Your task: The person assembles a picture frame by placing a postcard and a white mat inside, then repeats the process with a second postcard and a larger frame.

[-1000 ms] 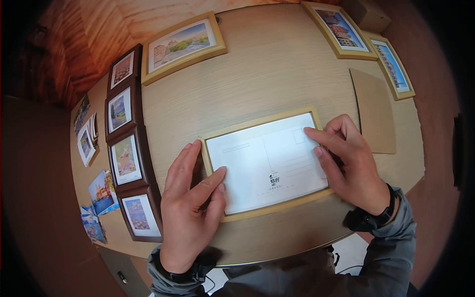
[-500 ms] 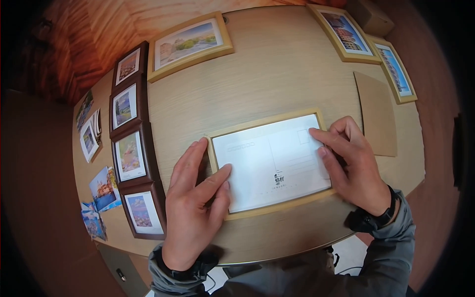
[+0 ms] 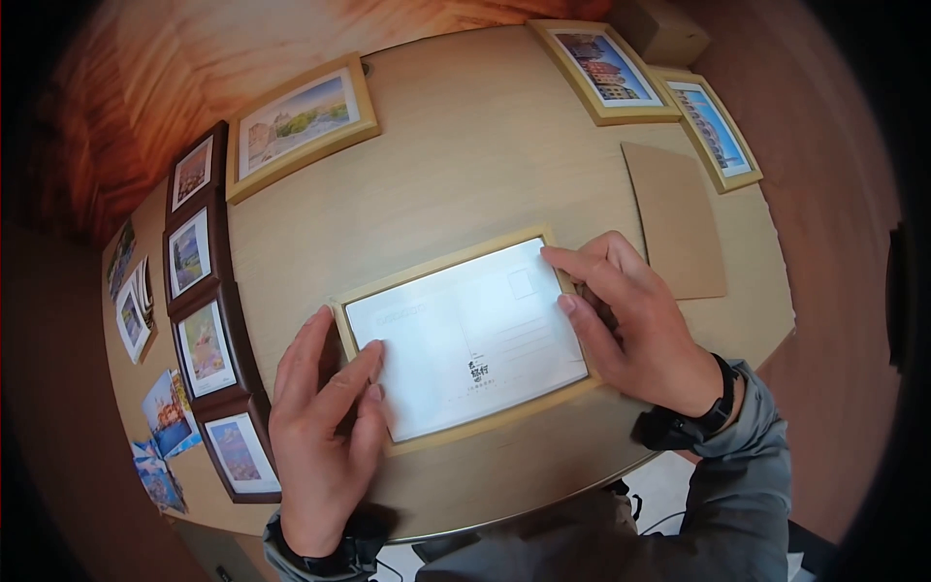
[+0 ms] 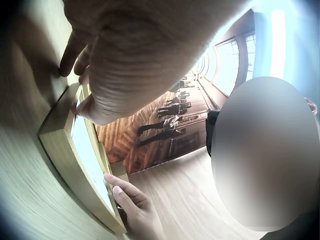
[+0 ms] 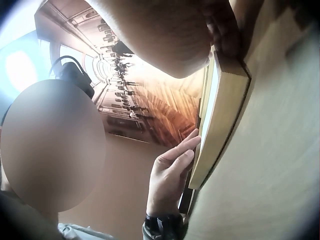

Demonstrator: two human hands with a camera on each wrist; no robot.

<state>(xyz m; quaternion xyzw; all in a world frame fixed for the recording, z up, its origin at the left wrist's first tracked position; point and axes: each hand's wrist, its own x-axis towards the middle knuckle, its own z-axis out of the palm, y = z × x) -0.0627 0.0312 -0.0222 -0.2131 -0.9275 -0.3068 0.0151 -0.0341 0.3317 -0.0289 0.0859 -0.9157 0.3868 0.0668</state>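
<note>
I have the left hand (image 3: pixel 323 417) and right hand (image 3: pixel 632 325) apart, fingertips on the card's (image 3: pixel 436 339) opposite ends, probably, through this glare, steadying it inside the frame (image 3: pixel 441 265).

From my position in the room, the downward side of the postcard (image 3: pixel 465 335) was concealed within the wooden frame (image 4: pixel 74 157), its finest printed lines were too small to read, and the outer fingers of the right hand (image 3: pixel 635 315) were partly hidden behind its index finger and thumb. In the left wrist view, the upper edge cut off the left hand (image 3: pixel 325 417) and a blur masked the person's head (image 4: pixel 265 155). The lower prints in the stack (image 3: pixel 132 320) were largely covered, and the head view's top edge truncated the box (image 3: pixel 667 34).
</note>
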